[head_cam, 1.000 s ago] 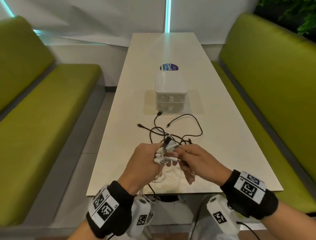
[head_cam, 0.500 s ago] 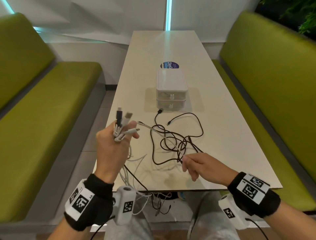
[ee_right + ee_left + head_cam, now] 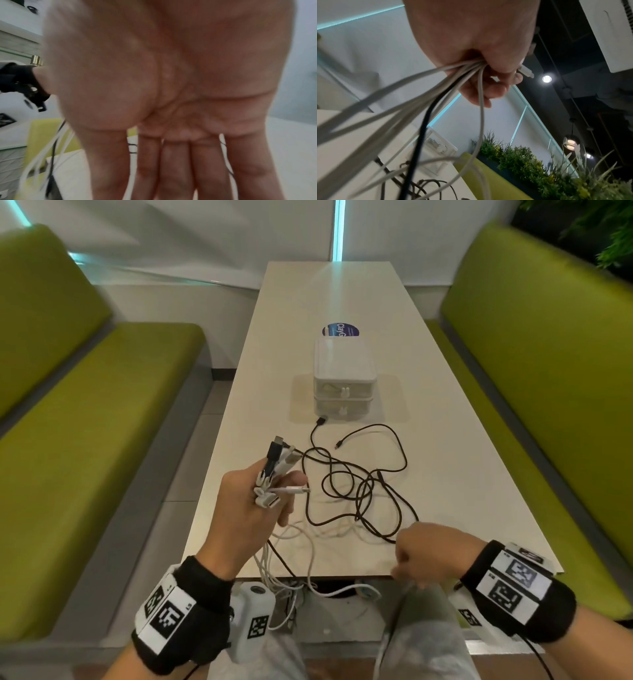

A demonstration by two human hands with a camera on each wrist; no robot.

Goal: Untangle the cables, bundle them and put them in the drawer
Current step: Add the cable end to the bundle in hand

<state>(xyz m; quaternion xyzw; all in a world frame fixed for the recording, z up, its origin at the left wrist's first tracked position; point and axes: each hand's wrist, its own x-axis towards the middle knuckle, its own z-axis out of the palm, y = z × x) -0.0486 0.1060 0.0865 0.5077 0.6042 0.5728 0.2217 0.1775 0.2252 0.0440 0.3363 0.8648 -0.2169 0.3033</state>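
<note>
Cables point(image 3: 359, 491): black tangle on table point(image 3: 445, 474) centre-near; white strands run under it and off the near edge. Plug ends point(image 3: 277, 470) gathered in left hand point(image 3: 246, 508), fingers curled round them, held above the table's near-left part. Right hand point(image 3: 424, 556) at near edge; wrist view shows fingers straight, slightly spread, a white strand threaded betw. them, no clear pinch.

Risks (judged): strands pulled w/ loops crossed, so knot tightened; plugs slipped from the fist; hanging white loops snagged under the table edge.

Drawer unit point(image 3: 346, 381): two-tier, white, far of tangle, both drawers closed.

Room: long pale table, green benches point(image 3: 102, 405) left & right, white wall, plants far right.
</note>
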